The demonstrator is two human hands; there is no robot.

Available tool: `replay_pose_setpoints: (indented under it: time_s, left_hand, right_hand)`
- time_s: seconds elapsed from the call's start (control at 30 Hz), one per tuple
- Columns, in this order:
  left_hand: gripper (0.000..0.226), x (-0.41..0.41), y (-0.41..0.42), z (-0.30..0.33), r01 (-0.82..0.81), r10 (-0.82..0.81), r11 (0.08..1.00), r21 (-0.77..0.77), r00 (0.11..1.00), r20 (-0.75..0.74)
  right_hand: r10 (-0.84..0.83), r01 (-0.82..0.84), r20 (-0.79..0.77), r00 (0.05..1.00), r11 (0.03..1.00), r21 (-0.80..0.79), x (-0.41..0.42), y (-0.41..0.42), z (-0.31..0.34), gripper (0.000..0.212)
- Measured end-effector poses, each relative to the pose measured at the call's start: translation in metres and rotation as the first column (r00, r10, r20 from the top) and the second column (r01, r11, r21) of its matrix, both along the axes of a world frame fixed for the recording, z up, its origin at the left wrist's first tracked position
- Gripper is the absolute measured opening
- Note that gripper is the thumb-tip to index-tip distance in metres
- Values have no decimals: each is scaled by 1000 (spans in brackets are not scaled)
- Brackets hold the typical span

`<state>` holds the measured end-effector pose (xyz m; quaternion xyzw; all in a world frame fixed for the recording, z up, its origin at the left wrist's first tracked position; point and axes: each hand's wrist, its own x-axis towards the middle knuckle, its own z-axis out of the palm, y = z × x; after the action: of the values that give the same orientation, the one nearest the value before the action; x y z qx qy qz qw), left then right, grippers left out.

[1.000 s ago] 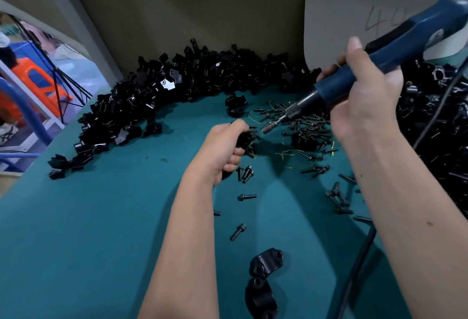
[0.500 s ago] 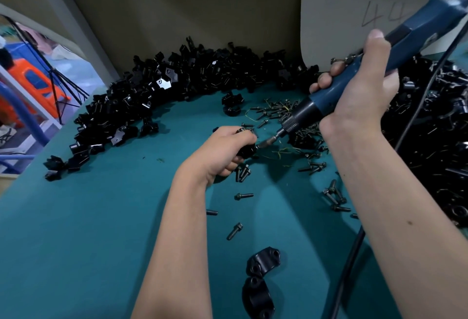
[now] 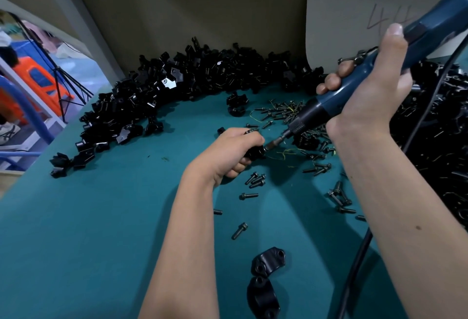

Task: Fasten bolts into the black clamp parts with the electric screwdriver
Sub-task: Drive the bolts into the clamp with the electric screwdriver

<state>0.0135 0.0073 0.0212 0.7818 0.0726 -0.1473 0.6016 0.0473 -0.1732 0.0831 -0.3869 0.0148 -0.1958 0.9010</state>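
My left hand (image 3: 231,150) grips a black clamp part (image 3: 255,152) just above the teal table (image 3: 101,230); my fingers hide most of the part. My right hand (image 3: 372,96) holds the blue electric screwdriver (image 3: 359,83) tilted down to the left. Its bit tip (image 3: 272,144) touches the clamp part at my left fingertips. Loose black bolts (image 3: 257,180) lie scattered below and to the right of my left hand.
A long heap of black clamp parts (image 3: 177,91) curves along the back and left of the table, with more at the right (image 3: 435,141). Two clamp halves (image 3: 266,280) lie near the front edge. The screwdriver's black cable (image 3: 359,255) trails down at right. A pale board (image 3: 354,15) leans at the back.
The screwdriver has swung down and left, and its bit has come from above my left hand onto the clamp part. My left hand stayed nearly still.
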Motion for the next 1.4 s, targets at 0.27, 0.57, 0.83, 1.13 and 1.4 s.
replay_pose_setpoints:
  time_s: [0.27, 0.57, 0.83, 1.13, 1.4]
  left_hand:
    - [18, 1, 1, 0, 9, -9, 1000, -5, 1000, 0]
    - [17, -1, 0, 0, 3, -3, 1000, -22, 1000, 2]
    - [25, -2, 1, 0, -17, 17, 1000, -26, 1000, -6]
    - [24, -1, 1, 0, -6, 5, 999, -40, 1000, -5]
    - [28, -1, 0, 0, -14, 13, 999, -41, 1000, -12]
  right_hand:
    - [41, -41, 7, 999, 998, 44, 1, -1, 1, 38]
    - [32, -33, 49, 998, 999, 28, -2, 2, 2, 26]
    - [28, -30, 72, 997, 999, 28, -3, 2, 2, 26]
    - [24, -26, 66, 998, 999, 35, -3, 2, 2, 27]
    - [21, -24, 65, 998, 999, 41, -3, 4, -2, 27]
